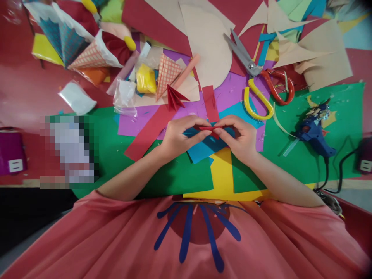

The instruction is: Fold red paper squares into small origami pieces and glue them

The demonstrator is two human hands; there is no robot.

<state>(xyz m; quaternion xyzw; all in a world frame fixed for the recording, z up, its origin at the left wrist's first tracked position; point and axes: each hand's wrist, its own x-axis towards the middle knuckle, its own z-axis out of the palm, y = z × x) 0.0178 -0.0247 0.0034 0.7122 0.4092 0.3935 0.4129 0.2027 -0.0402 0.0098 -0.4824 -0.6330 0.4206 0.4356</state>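
Observation:
Between my two hands is a small folded red paper (214, 128), pinched from both sides. My left hand (186, 135) has thumb and index finger closed on its left end; my right hand (236, 135) pinches its right end. Beneath the hands lies blue paper (200, 150) on yellow and green sheets. Just beyond, a red strip (210, 102) rests on purple paper (177, 122). A folded red fan shape (175, 100) sits up and to the left, touching a longer red strip (149, 133).
Scissors (252, 68) with red and yellow handles lie open beyond my right hand. A blue glue gun (315, 133) with its cable is at the right. Paper cones (94, 54), clay packets (146, 78) and beige paper scraps (207, 42) cover the far side.

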